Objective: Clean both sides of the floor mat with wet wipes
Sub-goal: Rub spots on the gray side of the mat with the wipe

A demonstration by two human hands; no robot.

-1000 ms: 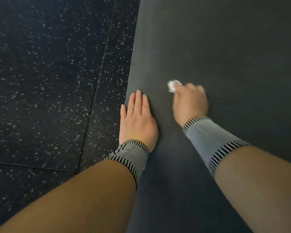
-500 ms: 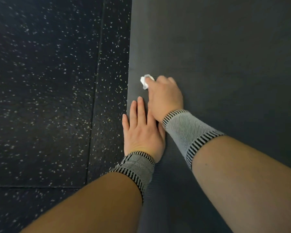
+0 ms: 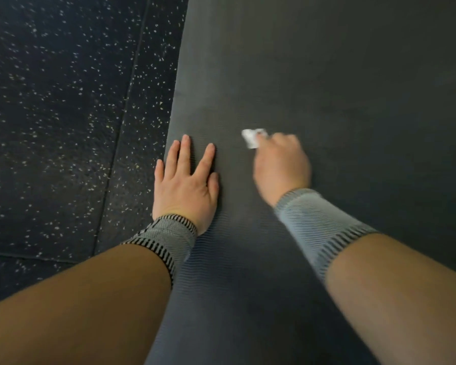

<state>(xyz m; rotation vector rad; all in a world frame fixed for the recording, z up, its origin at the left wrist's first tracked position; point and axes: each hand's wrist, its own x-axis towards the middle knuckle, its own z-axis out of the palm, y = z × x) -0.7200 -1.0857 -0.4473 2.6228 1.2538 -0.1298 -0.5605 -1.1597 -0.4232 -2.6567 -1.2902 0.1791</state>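
Pressing flat, spread left hand (image 3: 184, 185) steadies floor mat (image 3: 327, 75); right hand (image 3: 281, 164) fingers clutch wet wipe (image 3: 250, 138).

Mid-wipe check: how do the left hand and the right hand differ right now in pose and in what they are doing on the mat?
The left hand lies flat, fingers straight and spread, near the mat's left edge; the right hand is curled, farther in from that edge. The left hand holds nothing; the right hand grips a crumpled white wet wipe that sticks out past its fingers. The left hand looks sharp, the right hand blurred. Both rest on the mat and wear striped grey wrist sleeves.
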